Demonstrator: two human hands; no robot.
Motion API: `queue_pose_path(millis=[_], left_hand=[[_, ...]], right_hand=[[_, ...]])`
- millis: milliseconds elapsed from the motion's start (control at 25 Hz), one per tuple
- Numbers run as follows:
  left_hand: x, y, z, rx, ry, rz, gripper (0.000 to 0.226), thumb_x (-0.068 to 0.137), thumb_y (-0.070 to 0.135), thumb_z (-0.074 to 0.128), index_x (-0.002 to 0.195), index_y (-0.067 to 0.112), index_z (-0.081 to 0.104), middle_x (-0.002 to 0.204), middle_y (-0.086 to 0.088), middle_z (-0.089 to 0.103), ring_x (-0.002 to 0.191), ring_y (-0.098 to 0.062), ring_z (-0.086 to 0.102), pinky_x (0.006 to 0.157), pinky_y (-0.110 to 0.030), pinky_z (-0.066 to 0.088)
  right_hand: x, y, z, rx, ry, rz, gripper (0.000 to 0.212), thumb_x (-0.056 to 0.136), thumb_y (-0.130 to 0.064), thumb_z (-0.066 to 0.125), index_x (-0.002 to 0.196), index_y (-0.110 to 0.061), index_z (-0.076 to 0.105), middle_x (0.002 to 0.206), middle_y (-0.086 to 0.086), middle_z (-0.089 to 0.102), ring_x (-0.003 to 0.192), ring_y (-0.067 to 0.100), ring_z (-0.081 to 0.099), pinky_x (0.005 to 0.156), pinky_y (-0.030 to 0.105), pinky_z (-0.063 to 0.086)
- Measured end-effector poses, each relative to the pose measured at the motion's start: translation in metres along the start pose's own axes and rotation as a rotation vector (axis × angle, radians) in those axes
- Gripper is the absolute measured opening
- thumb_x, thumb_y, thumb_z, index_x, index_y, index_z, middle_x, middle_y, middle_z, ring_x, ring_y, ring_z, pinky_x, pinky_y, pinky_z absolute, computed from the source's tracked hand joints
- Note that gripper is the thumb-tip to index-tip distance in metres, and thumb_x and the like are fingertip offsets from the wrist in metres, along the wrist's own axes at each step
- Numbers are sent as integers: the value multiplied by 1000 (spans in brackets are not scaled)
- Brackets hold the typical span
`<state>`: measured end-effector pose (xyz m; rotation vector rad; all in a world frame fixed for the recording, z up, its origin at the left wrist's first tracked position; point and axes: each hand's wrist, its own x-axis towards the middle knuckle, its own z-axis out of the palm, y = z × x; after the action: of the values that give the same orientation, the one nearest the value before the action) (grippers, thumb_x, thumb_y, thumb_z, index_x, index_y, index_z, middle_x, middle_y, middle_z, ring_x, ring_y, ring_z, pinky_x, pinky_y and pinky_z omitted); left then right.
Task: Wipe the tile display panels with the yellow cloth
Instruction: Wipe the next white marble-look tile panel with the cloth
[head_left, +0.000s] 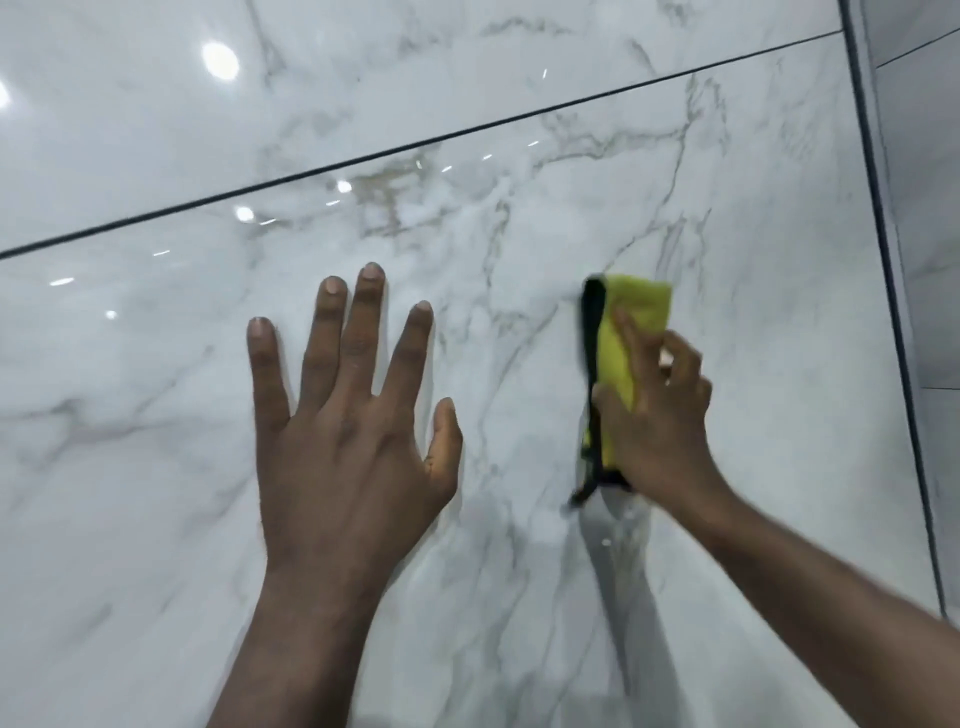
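Right, I've got the left hand (343, 431) in the lower middle of the frame. It lies flat against the big marble-look tile panel (156, 415), fingers straight and spread, thumb out to the side, holding nothing.

Over to the right of centre, the right hand (654, 415) has its fingers and thumb curled round the yellow cloth (626, 332). The cloth is folded into a narrow pad that stands roughly upright. A black edging (592, 338) runs down the cloth's left side, and a loose black end hangs out below the hand. The cloth looks pressed to the same panel, but it's a bit blurred, so I can't be sure of the contact.

The two hands are well apart. Beneath the right hand I see a dark reflection (623, 571) of the arm in the glossy surface.

A thin dark joint (415, 143) slants across the upper half. Above it sits a second panel (156, 104) with a round light glare (220, 61) at upper left. Along the right edge a vertical joint (883, 260) runs down, with more grey panels (930, 234) beyond it.
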<state>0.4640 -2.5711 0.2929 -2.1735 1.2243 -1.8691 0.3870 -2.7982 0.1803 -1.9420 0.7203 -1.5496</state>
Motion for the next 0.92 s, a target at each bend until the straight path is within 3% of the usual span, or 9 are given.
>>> queue_pose_path(millis=[80,120,280,400,520,640,720,840,920], left_hand=[[-4,-2,1,-13,-11,16,71,102,45,49,168,19,38,180,-12,15,168,-31,10,131,-67,6],[-5,0,2,-9,-16,18,72,103,44,47,169,18,36,181,-13,12,168,-32,7,131,-68,5],[-7,0,9,-26,12,23,70,104,40,42,170,15,33,180,-16,9,168,-34,4,131,-68,5],[-10,1,10,-32,19,19,70,104,39,43,169,15,34,180,-16,9,168,-34,4,131,-68,4],[-9,2,9,-28,5,31,70,105,39,42,170,14,33,180,-17,8,168,-35,4,131,-69,4],[-9,4,10,-7,9,9,70,104,39,43,169,15,35,180,-16,12,168,-34,7,131,-68,5],[-8,4,11,-12,23,2,69,103,39,44,168,15,38,180,-15,14,168,-33,9,131,-68,6],[-10,4,11,-1,26,2,69,104,40,46,167,14,39,179,-15,16,167,-34,10,131,-69,7],[-10,5,10,14,31,10,68,104,41,48,167,14,40,179,-16,17,167,-34,12,131,-69,8]], right_hand=[[46,-26,-4,134,9,186,67,103,-34,53,161,-52,25,158,-1,23,145,33,27,105,33,24],[56,-48,-9,137,17,151,67,104,-32,53,161,-53,25,159,-2,23,145,31,26,105,33,25],[-23,-72,3,-21,4,-275,66,107,-36,52,164,-49,20,161,2,26,150,25,28,117,39,29],[-54,-41,-8,-7,-102,-171,69,105,-40,53,161,-58,16,163,-5,21,146,28,38,119,42,37],[17,-56,-12,28,10,9,71,104,-31,60,163,-49,24,164,-1,31,145,22,40,118,39,38],[16,-83,-7,54,58,-204,64,106,-31,57,161,-46,29,170,-9,27,151,17,34,117,32,34],[-35,-71,-5,-12,-51,-312,64,108,-37,52,162,-52,22,174,-17,12,156,16,27,113,28,34],[-64,-38,-8,9,-163,-208,67,105,-45,46,158,-64,10,172,-28,-1,159,13,18,111,35,39],[-27,-25,-3,54,-79,-147,66,106,-41,47,162,-56,15,176,-12,8,158,24,25,119,45,37]])
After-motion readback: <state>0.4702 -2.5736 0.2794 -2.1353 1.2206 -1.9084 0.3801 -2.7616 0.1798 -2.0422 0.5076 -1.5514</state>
